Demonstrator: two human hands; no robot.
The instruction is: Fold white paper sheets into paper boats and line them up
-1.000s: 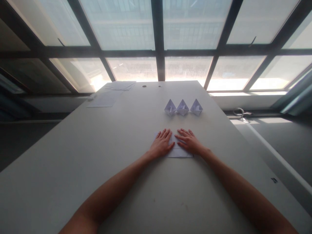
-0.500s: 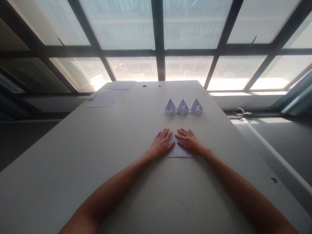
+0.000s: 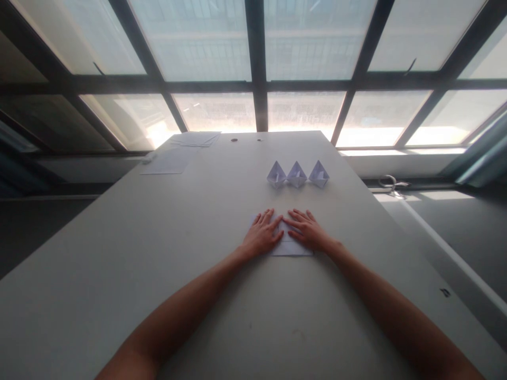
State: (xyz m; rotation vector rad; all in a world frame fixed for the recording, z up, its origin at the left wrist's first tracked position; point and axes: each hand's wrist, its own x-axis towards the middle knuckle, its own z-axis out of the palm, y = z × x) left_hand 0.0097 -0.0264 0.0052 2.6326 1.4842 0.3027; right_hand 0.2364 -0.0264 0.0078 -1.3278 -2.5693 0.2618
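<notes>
Nearer me than three paper boats [image 3: 297, 175]: folded paper [image 3: 292, 248], flat on white table [image 3: 198, 227]. My left hand [image 3: 261, 233] and right hand [image 3: 309, 232] lie on it, palms down, fingers spread. Loose sheets [image 3: 168, 162] well left of boats.

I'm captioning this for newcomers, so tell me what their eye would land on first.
Probably the three folded paper shapes, set in a row right of centre on the white table. Next, the left hand and right hand, both palm-down on white paper nearer the viewer. Behind the table, bright window panes span the view.
</notes>
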